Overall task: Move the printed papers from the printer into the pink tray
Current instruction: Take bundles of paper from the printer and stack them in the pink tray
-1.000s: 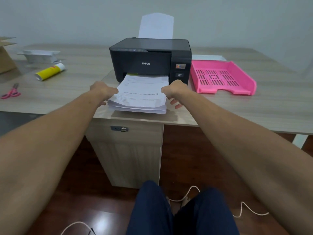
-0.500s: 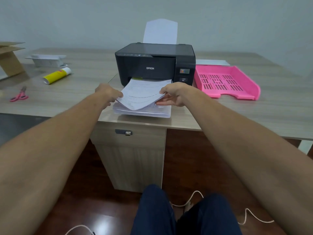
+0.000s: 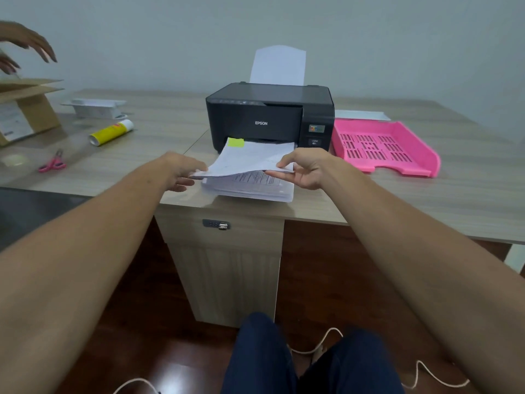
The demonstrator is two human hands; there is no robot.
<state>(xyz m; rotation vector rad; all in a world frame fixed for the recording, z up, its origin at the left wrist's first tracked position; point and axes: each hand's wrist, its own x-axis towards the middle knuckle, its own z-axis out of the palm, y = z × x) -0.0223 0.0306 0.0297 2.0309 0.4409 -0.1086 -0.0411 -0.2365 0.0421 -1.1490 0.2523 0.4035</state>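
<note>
From the head camera, my left hand (image 3: 181, 173) and right hand (image 3: 305, 169) each pinch a side edge of the top sheets (image 3: 250, 160), thumbs above and fingers beneath, so the bundle peels off level rather than sagging in the middle. A yellow-green sticky tab (image 3: 236, 142) marks its far corner. The rest of the stack (image 3: 255, 189) lies flat on the desk (image 3: 170, 132) at the mouth of the black printer (image 3: 268, 115). The pink tray (image 3: 383, 147) sits empty just right of the printer, so I judge a short sideways carry will do. Another person's hands (image 3: 25, 46) hover over a cardboard box (image 3: 25, 109) far left, well apart.
</note>
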